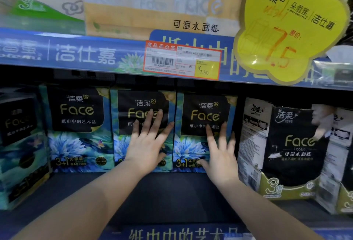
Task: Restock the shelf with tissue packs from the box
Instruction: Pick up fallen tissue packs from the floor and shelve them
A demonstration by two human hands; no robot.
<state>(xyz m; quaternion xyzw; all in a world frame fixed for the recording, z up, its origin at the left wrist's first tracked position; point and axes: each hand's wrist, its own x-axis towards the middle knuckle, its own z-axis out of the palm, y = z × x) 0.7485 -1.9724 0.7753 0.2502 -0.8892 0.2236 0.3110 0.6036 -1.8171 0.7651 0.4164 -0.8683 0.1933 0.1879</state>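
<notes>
Left hand [147, 144], fingers straight and spread wide, lies flat against the front face of the middle blue tissue pack [133, 104] and grips nothing. Its fingertips reach the black label panel and the gold "Face" lettering. Right hand [221, 155], likewise spread with straight fingers, presses flat on the right blue tissue pack [200, 109] near that pack's right edge, with the thumb low beside the "3+1" print. Both forearms enter from the lower edge of the view.

The two packs stand upright, side by side and touching, at the back of the lower shelf [172, 197], whose dark board is visible in front of them. A third blue tissue pack [78, 130] of the same design stands just left of the middle one, in the same row. A fourth pack [19, 144] of like design stands further left and nearer the camera, its print blurred. To the right of the row, just beside the right hand, stand black tissue packs [294, 144] with white and olive trim, set nearer the shelf's front edge.

Above, a blue shelf-edge strip [76, 54] carries a red-bordered price tag [181, 61] reading 7.50 and a yellow promotional sign [286, 25] marked 7.5. On the upper shelf rest an orange-and-white tissue pack [152, 4] and, at left, a green-trimmed pack [44, 8].
</notes>
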